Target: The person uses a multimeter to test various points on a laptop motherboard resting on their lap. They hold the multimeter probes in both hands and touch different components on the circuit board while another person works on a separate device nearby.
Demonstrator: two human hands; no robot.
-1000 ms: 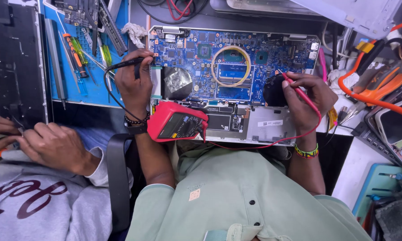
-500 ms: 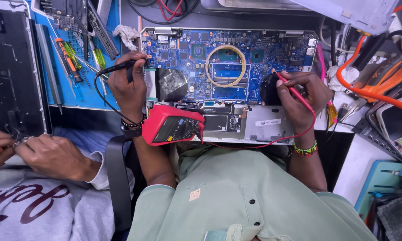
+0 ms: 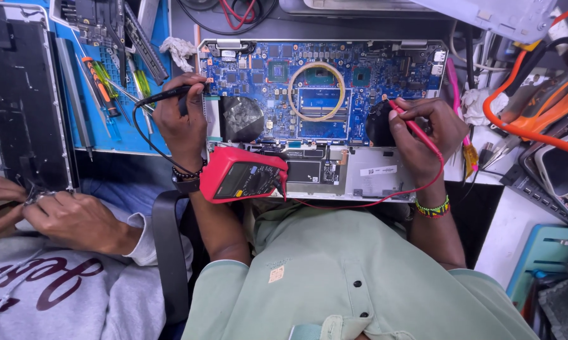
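**On the open laptop: two probes, one meter**

Seen from the head camera, the opened laptop (image 3: 359, 170) lies on the bench with its blue circuit board (image 3: 277, 88) facing up, in the middle of the scene. The left hand (image 3: 182, 119) is closed around a black probe (image 3: 165, 96), and the tip of this probe points to the left edge of the board. The right hand (image 3: 425, 129) is closed in a pencil grip around a red probe (image 3: 416, 129), with its tip at the right part of the board, beside a dark fan. A red multimeter (image 3: 243, 176) rests on the near edge of the laptop, just beside the left wrist. Its red lead (image 3: 359, 203) runs along the near side toward the right wrist. A yellow ring (image 3: 296, 70) of tape lies on the board between the two hands.

At the left, a blue mat (image 3: 123, 135) carries screwdrivers (image 3: 98, 85) and tweezers. Near left, the hands of another person (image 3: 76, 220) in a grey sweater work at a dark laptop cover (image 3: 19, 94).
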